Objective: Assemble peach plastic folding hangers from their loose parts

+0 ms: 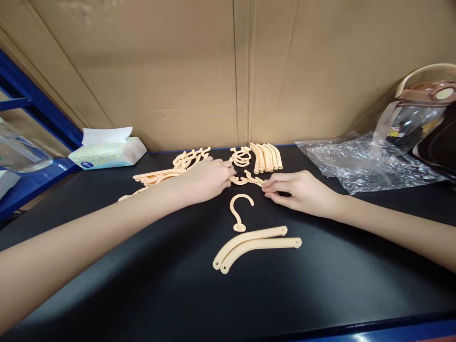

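Both of my hands rest on a black table top (pixel 149 285) among pale orange plastic hanger parts. My left hand (pixel 204 178) lies palm down, fingers together, its tips touching a small curved piece (pixel 239 180). My right hand (pixel 301 190) pinches the end of a neighbouring curved piece (pixel 253 178) between thumb and fingers. Nearer to me lie a single hook (pixel 238 209) and two curved arms (pixel 254 244) side by side. Behind the hands are a stack of arms (pixel 266 156), a small heap of hooks (pixel 241 156) and more pieces (pixel 167 173) on the left.
A tissue pack (pixel 107 151) sits at the back left beside a blue shelf frame (pixel 32 99). Crumpled clear plastic (pixel 363 161) and a bottle with a strap (pixel 416 114) are at the back right. Cardboard (pixel 213 71) walls off the back.
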Motion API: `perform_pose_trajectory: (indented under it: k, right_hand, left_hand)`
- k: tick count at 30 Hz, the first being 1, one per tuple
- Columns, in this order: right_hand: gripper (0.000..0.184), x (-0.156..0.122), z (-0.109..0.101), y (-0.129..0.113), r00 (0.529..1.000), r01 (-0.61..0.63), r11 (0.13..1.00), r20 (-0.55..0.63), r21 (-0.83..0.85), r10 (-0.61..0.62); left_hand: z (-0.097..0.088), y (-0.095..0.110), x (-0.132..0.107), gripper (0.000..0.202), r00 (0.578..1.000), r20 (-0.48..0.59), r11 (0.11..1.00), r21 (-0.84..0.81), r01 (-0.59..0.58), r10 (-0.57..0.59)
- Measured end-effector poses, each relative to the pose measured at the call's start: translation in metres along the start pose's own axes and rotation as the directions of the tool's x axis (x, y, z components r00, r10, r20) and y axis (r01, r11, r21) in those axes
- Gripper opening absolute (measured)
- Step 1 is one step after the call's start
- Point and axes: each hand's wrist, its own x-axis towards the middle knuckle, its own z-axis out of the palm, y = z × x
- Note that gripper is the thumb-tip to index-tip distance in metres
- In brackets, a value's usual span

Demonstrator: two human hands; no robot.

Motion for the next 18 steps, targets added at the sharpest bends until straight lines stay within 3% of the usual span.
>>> perform_pose_trajectory:
  k: [12, 18]
  right_hand:
    - [0.020, -0.002, -0.003, -0.001, 0.999, -0.047, 0.998, -0.012, 0.046, 0.048]
    - [0.020, -0.003, -0.002, -0.003, 0.999, -0.037, 0.998, -0.031, 0.041, 0.038]
  left_hand:
    - [0.005, -0.013, 0.010, 0.030, 1.000, 0.004, 0.979, -0.205, 0.011, -0.011]
    - [0.000, -0.014, 0.013, 0.039, 0.991, -0.037, 0.956, -0.272, 0.114, -0.129]
